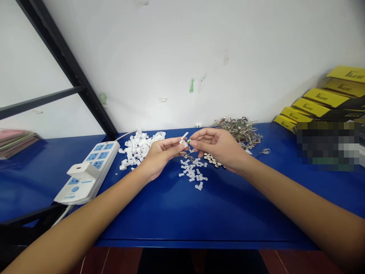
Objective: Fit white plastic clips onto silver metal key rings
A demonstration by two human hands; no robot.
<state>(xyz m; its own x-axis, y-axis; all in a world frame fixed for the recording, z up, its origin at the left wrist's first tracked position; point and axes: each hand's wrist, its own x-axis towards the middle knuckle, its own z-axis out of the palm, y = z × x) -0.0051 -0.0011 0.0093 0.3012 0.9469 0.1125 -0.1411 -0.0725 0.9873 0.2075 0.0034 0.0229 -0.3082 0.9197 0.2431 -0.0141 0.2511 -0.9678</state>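
Note:
Between thumb and fingers, my left hand (156, 158) grips a small white plastic piece (183, 142) with a thin flap standing up from it. Close against its right side, my right hand (221, 147) pinches a tiny shiny, greenish part (188, 141), too small to name. Below the hands lie scattered white T-shaped tabs (192, 173) and a metal clip-like piece (186, 155), partly hidden. Round pale discs (210, 159) sit under my right hand. Left of my left hand is a heap of white plastic pieces (138, 149); behind my right hand rises a tangled pile of metal parts (242, 131).
A white power strip (107, 156) with a plugged-in charger (83, 173) lies at the left, beside a black metal frame (82, 89). Yellow-and-black boxes (310, 106) are stacked at the right. The blue table (199, 217) meets a white wall behind.

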